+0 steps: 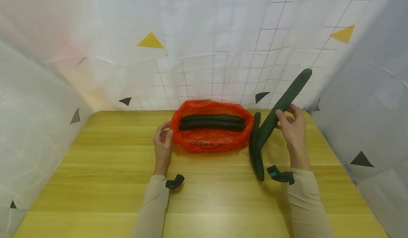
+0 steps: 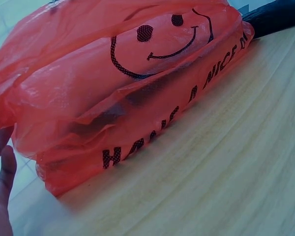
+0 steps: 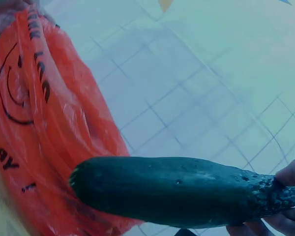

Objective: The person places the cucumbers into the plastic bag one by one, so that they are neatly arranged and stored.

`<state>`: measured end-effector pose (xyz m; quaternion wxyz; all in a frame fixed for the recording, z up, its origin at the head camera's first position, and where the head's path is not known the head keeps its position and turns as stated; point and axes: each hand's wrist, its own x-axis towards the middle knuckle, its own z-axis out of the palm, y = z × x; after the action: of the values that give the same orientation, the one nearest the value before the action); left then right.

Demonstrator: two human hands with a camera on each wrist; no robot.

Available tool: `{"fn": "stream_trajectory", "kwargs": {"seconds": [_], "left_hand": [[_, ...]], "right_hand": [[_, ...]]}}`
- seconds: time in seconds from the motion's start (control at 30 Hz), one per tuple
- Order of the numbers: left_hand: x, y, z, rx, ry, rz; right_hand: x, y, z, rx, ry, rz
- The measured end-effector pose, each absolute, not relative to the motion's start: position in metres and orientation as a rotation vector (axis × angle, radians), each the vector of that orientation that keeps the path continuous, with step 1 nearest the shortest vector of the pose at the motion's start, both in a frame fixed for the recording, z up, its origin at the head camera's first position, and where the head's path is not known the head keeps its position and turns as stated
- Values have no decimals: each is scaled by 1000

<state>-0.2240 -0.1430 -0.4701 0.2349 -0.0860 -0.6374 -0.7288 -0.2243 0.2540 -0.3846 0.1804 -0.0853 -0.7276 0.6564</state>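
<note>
In the head view, a red plastic bag (image 1: 208, 146) with a gaping mouth stands on the wood-grain worktop (image 1: 207, 199), at the centre of the frame. Two dark green cucumbers (image 1: 212, 126) lie side by side within it, running left to right. The left hand (image 1: 163, 144) is at the bag's left end, its grip pinching the plastic between thumb and curled fingers.

Right of centre, the right hand (image 1: 294, 126) has its grip closed about the middle of a held cucumber (image 1: 288, 98), thumb on the near side. That cucumber slants from the upper right down toward the bag's right edge; whether its lower end touches the loose cucumber (image 1: 257, 162) just beside the bag cannot be told. The loose one rests on the worktop, pointing to the bottom of the frame.

The left wrist view shows a smiling face and black lettering printed on the bag. A black wrist camera (image 1: 280, 175) sits at the cuff of the beige right sleeve (image 1: 307, 202). White sheeting (image 1: 197, 15) with yellow and black triangles fills the upper frame.
</note>
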Motion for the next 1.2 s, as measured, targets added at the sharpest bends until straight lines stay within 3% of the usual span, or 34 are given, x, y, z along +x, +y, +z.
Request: {"fn": "stream_trajectory", "kwargs": {"seconds": [0.7,1.2], "left_hand": [[-227,-144,-473,-245,-1760,-2001],[-226,-143,-471,-240,-1765,-1996]], "right_hand": [[-224,242,-369,-164,-1581,2085],[-225,228,-368,87,-1342,2098]]}}
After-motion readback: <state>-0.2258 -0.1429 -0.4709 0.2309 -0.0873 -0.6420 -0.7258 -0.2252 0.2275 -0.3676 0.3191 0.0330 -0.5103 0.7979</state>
